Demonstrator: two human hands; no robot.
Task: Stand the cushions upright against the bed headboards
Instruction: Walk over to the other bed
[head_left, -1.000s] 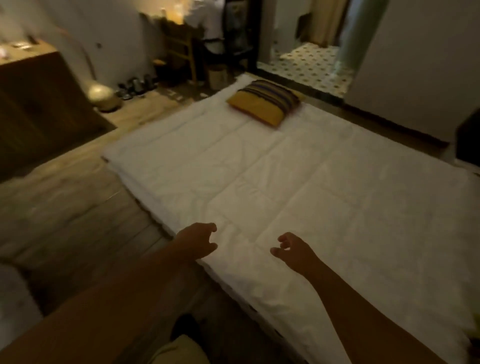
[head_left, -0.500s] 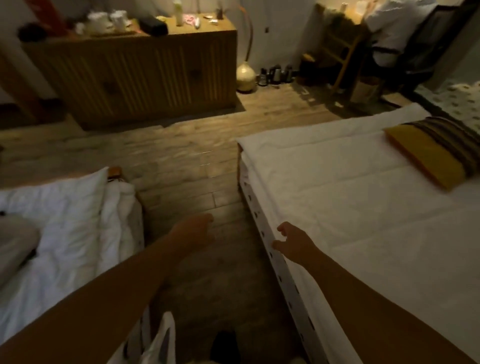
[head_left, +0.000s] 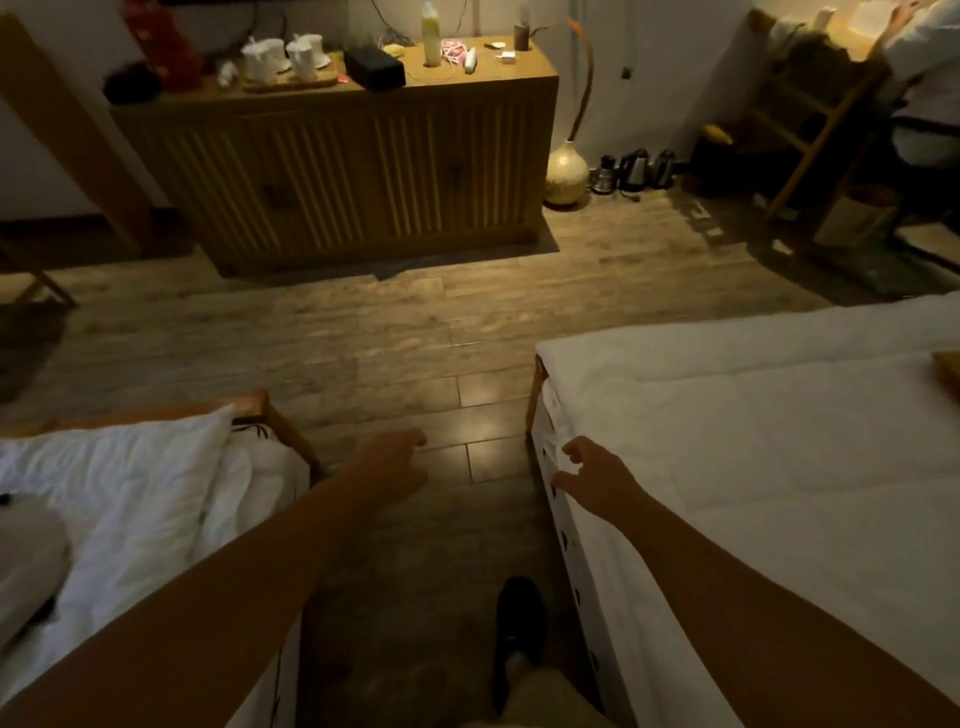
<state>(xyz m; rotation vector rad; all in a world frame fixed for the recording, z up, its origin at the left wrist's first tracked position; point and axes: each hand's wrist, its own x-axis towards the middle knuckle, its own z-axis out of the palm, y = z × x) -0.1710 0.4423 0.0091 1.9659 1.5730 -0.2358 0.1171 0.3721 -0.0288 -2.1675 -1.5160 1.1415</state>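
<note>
In the aisle between two beds | left hand (head_left: 390, 464) empty, fingers curled loosely, over the floor (head_left: 363, 338) | right hand (head_left: 597, 475) empty, half-open, by right bed (head_left: 779, 467) edge | yellow cushion (head_left: 949, 371) flat at 3 o'clock, frame-cut

Slatted wooden sideboard (head_left: 363, 166) against the wall, white cups (head_left: 283, 52) on top, round vase (head_left: 566, 179) beside it
</note>
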